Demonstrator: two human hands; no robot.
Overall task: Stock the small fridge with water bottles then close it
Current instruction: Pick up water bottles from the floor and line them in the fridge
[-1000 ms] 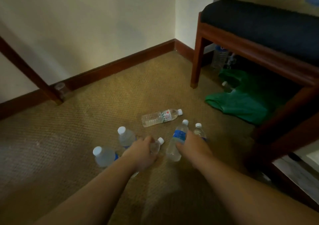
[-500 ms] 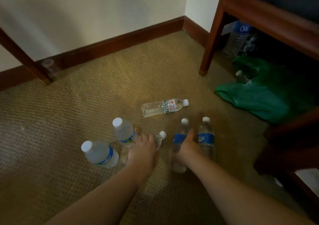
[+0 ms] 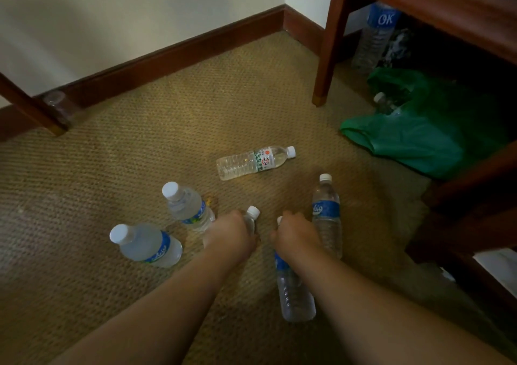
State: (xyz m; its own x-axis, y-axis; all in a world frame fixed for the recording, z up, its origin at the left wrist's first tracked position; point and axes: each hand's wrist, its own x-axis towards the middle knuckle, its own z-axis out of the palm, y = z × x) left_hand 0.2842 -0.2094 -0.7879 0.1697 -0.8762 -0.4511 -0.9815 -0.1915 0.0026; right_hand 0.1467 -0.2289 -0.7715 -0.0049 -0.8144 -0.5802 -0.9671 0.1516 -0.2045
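Note:
Several water bottles are on the tan carpet. My left hand (image 3: 230,234) is closed around a small clear bottle (image 3: 251,216) whose white cap sticks out past my fingers. My right hand (image 3: 296,234) grips a blue-labelled bottle (image 3: 293,294) by its upper part, and its base hangs toward me. A tall blue-labelled bottle (image 3: 326,216) stands just right of that hand. Two short bottles (image 3: 187,206) (image 3: 147,245) stand to the left. One bottle with a green and red label (image 3: 253,162) lies on its side farther out. No fridge is in view.
A wooden bench leg (image 3: 326,56) stands at the upper right, with a large "OK" bottle (image 3: 373,37) and a green plastic bag (image 3: 414,135) under the bench. Another wooden leg (image 3: 30,107) slants at the left by the brown skirting board. A dark wooden frame (image 3: 470,224) borders the right.
My right hand has lifted its blue-labelled bottle and drawn it toward me. The left hand stays closed on the small bottle. The view has tilted down and closer to the floor.

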